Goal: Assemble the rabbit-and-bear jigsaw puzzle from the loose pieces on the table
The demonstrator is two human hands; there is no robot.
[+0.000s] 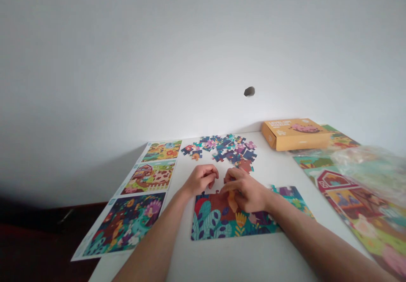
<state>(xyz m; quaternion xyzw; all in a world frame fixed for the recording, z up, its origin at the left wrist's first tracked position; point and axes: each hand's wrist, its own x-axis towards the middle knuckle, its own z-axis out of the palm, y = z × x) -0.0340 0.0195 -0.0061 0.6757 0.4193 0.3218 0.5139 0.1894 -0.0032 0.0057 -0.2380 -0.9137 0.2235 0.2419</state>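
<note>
A partly joined jigsaw puzzle (215, 223) lies on the white table, showing blue leaves, a yellow flower and a brown area. My right hand (249, 191) is over its upper edge, fingers bent and closed round a brown puzzle piece (224, 187) that they mostly cover. Just above the puzzle's top left edge, my left hand (201, 179) hovers with loosely curled fingers, a gap between thumb and forefinger and nothing visible in it. Beyond both hands, loose puzzle pieces (226, 144) lie in a heap, a brown piece (245, 165) nearest the right hand.
To the left, a sheet with three printed pictures (125, 223) overhangs the table edge. A yellow puzzle box (296, 135) stands at the back right. Clear plastic wrapping (364, 163) rests over a farm picture (358, 206) on the right. A white wall rises behind the table.
</note>
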